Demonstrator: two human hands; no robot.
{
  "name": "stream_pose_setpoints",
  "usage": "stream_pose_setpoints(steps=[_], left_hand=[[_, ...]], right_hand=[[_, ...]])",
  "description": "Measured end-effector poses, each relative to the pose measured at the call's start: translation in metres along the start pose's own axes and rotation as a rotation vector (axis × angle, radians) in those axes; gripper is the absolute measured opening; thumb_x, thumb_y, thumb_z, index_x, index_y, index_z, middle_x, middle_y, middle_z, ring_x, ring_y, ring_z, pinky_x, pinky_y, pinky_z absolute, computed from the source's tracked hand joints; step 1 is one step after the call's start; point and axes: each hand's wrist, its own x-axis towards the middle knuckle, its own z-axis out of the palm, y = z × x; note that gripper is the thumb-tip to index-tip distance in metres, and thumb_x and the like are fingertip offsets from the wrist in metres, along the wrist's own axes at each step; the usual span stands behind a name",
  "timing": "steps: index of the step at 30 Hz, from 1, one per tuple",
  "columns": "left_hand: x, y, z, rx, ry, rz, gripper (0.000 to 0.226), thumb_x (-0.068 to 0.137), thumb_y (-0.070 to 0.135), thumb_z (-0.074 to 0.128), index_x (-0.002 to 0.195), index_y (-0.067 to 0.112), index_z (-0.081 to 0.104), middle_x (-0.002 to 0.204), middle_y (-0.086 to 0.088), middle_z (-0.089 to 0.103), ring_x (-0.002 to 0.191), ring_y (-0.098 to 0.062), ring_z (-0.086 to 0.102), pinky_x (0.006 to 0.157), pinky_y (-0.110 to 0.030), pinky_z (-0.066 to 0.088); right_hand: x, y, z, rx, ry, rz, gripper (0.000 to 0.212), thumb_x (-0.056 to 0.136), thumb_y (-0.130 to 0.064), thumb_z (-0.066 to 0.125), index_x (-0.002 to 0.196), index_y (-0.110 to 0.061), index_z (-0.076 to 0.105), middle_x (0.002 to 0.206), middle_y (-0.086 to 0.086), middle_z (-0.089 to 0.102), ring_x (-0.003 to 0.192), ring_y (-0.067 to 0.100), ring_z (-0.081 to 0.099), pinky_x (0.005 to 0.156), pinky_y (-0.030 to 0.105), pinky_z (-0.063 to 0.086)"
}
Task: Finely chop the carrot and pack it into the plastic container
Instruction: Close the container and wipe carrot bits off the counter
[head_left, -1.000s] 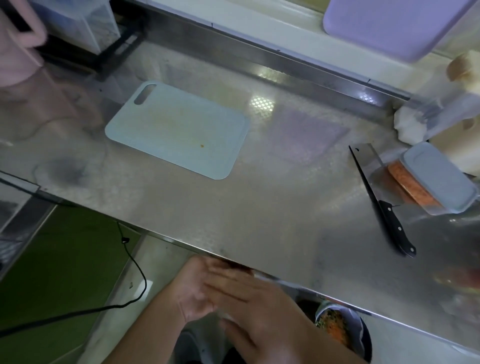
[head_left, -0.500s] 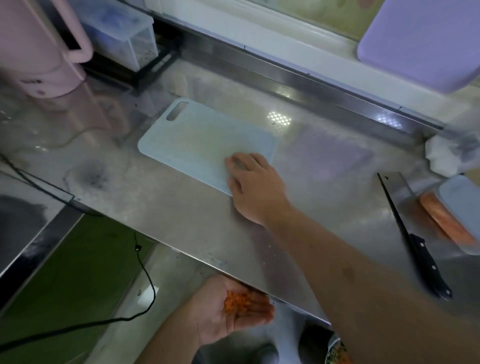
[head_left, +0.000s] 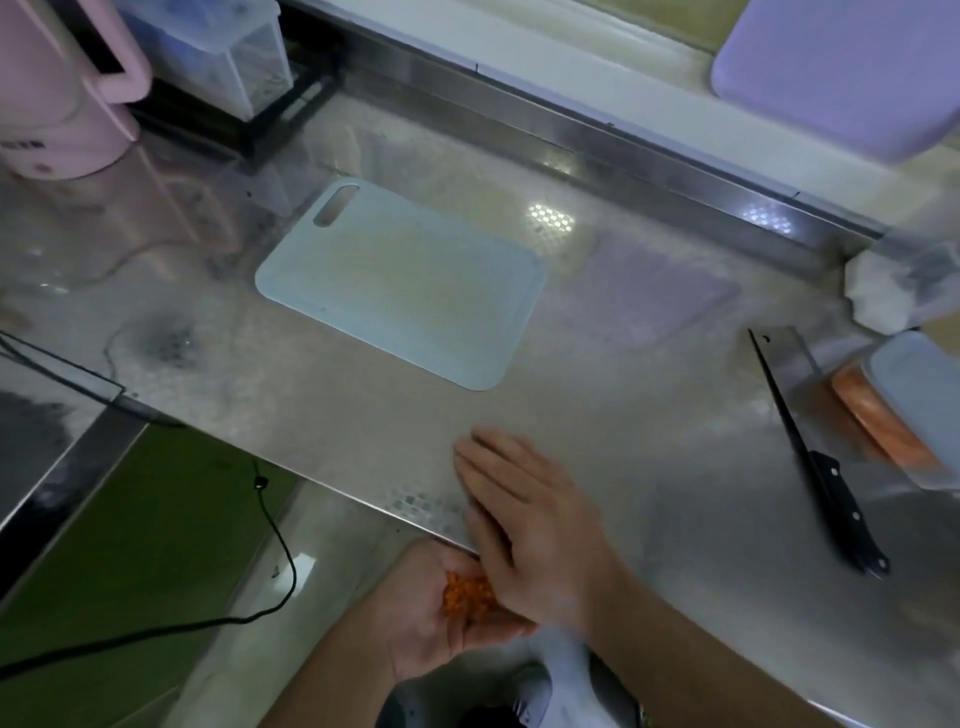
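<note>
Lying flat with straight fingers on the near edge of the steel surface (head_left: 597, 405): the right hand (head_left: 530, 525), grip apart and holding nothing, forearm stretching back toward the lower right. Cupping palm-up just below that edge, under the right hand's heel: the left hand (head_left: 441, 618), grip loosely curved around a small heap of chopped carrot (head_left: 467, 595). Resting bare beyond the right hand, toward the back wall: a pale blue cutting board (head_left: 410, 291). Lying to the right of the board, blade pointing away: a black-handled knife (head_left: 810, 447). Sitting just right of the knife, lidded and showing orange carrot inside: the plastic container (head_left: 904, 415). Standing left of the board: a pink kettle (head_left: 57, 98). Leaning behind, to the board's right: a purple board (head_left: 841, 67). Trailing below the surface, over green floor: a black cable (head_left: 208, 618).
</note>
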Motion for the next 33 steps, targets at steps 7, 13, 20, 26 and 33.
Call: stream_pose_setpoints(steps=[7,13,20,26,33], left_hand=[[0.006,-0.004,-0.001,-0.195,-0.024,0.012,0.032,0.091,0.005,0.034,0.083,-0.001,0.064,0.064,-0.004,0.053,0.044,-0.012,0.053,0.034,-0.021,0.044],[0.007,-0.008,0.0,0.024,0.004,0.059,0.03,0.088,0.003,0.049,0.093,-0.006,0.078,0.091,-0.021,0.073,0.074,-0.028,0.074,0.083,-0.045,0.062],[0.01,-0.007,-0.009,-0.166,-0.026,-0.013,0.017,0.09,0.006,0.051,0.093,0.003,0.067,0.08,0.003,0.056,0.064,-0.005,0.054,0.045,-0.022,0.051],[0.015,-0.014,-0.003,-0.146,-0.021,0.1,0.028,0.086,0.001,0.05,0.093,-0.009,0.075,0.086,-0.02,0.07,0.071,-0.027,0.073,0.058,-0.032,0.063],[0.015,-0.021,0.007,-0.13,-0.075,0.098,0.019,0.078,-0.002,0.054,0.087,-0.01,0.069,0.074,-0.018,0.063,0.055,-0.023,0.066,0.045,-0.026,0.056]], right_hand=[[-0.073,-0.03,0.002,0.247,-0.078,-0.071,0.043,0.108,-0.021,0.033,0.129,-0.015,0.071,0.141,-0.008,0.062,0.137,0.007,0.051,0.112,0.029,0.043],[-0.042,-0.018,-0.014,0.103,0.096,0.243,0.036,0.099,-0.017,0.06,0.134,-0.014,0.067,0.143,-0.004,0.061,0.137,0.012,0.051,0.113,0.035,0.043],[-0.083,-0.055,-0.011,0.191,-0.239,0.065,0.054,0.097,-0.022,0.062,0.149,-0.014,0.052,0.164,-0.006,0.035,0.155,0.01,0.022,0.123,0.033,0.027],[-0.068,-0.039,-0.013,0.116,-0.045,0.205,0.049,0.1,-0.023,0.057,0.147,-0.013,0.054,0.16,-0.004,0.041,0.154,0.01,0.024,0.121,0.037,0.031],[-0.08,-0.034,-0.03,0.346,0.075,0.14,0.029,0.098,-0.014,0.065,0.126,-0.012,0.072,0.137,-0.003,0.065,0.132,0.009,0.055,0.108,0.031,0.046]])
